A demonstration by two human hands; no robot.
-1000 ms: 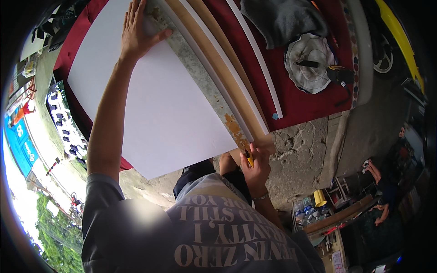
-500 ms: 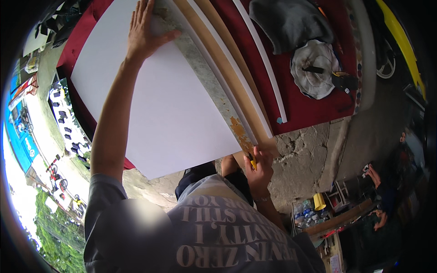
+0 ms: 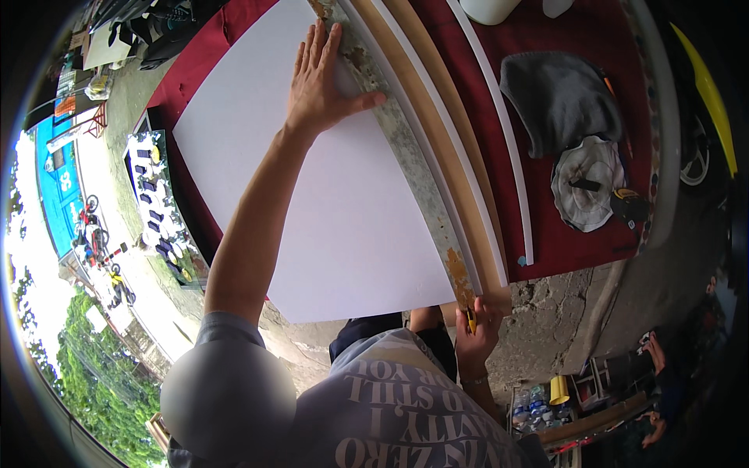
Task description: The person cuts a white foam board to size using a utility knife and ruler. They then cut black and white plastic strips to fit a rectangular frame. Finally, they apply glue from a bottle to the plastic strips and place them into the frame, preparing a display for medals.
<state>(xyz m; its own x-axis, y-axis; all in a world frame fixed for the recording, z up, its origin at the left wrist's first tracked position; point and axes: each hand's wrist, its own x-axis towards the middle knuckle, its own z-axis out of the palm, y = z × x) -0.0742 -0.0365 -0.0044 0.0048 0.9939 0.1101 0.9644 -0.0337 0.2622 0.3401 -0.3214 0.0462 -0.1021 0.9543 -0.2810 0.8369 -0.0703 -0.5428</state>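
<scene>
A large white sheet lies in front of me. Along its right side runs a long, worn metal straightedge, grey with orange-brown patches near its close end. My left hand is spread flat on the sheet toward the far end, its thumb resting on the straightedge. At the near end of the straightedge, my right hand is closed around a small yellow utility knife; its blade cannot be made out.
Right of the straightedge lie a brown board strip and a thin white strip on a red-covered table. Farther right are a grey cloth, a round whitish cloth item and a black-and-yellow tape measure.
The whole view has shifted, so the table and both hands appear farther right and lower. Both hands keep about the same places on the sheet and straightedge.
</scene>
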